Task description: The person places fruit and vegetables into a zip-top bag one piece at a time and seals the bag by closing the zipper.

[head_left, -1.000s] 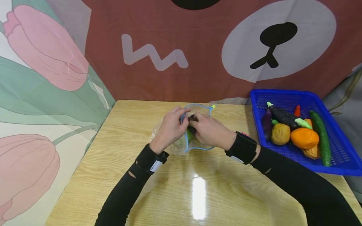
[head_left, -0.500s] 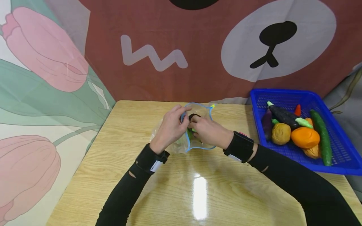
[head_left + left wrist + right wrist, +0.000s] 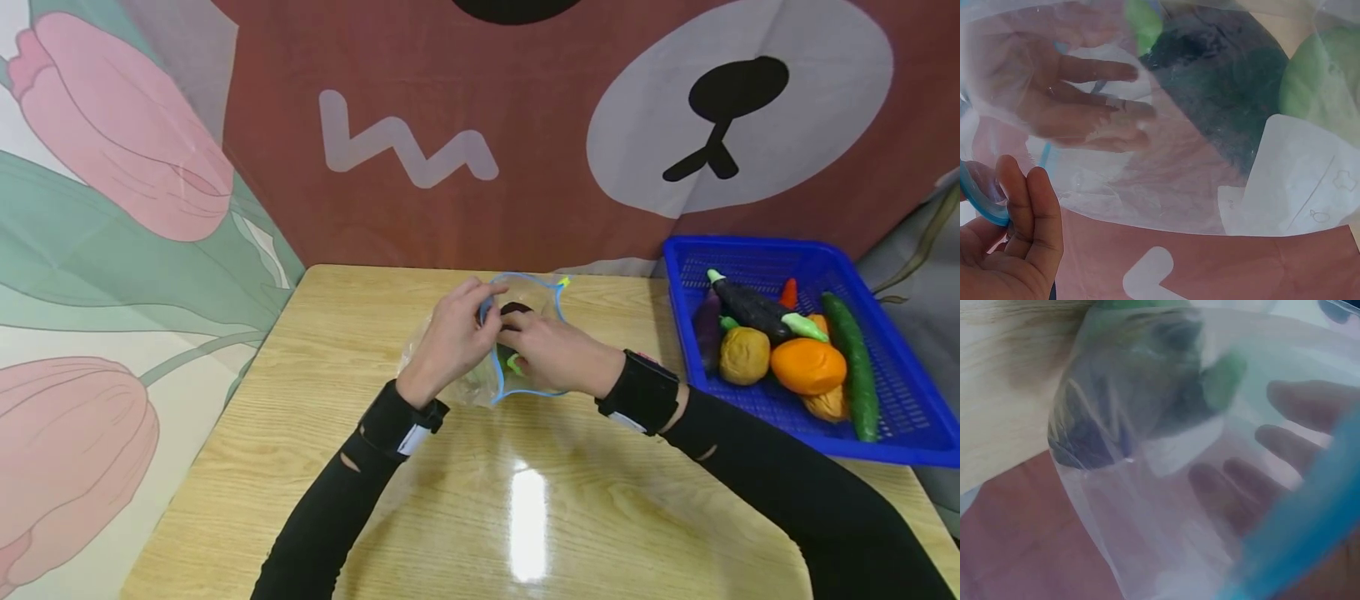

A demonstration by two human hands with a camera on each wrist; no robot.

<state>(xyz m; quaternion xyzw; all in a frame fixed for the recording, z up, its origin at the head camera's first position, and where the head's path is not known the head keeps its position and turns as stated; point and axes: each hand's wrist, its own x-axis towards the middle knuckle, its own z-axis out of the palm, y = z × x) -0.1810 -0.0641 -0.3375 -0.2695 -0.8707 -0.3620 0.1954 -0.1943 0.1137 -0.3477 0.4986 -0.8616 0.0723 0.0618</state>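
A clear zip bag with a blue zip strip and a yellow slider lies on the table, its mouth spread. My left hand pinches the blue rim on the left side; in the left wrist view the left hand curls round that strip. My right hand reaches into the mouth. Through the film, the right hand's fingers look extended and spread. Inside lies a dark eggplant with a bright green end, apart from those fingertips. A pale green rounded thing sits beside it.
At the right stands a blue plastic basket with an orange vegetable, a cucumber, a dark eggplant and a potato-like tan one. A printed cloth hangs behind the wooden table.
The right hand's fingers have shifted slightly within the bag's mouth and come off the eggplant. Its green end now shows below the hand. The left hand stays on the rim.
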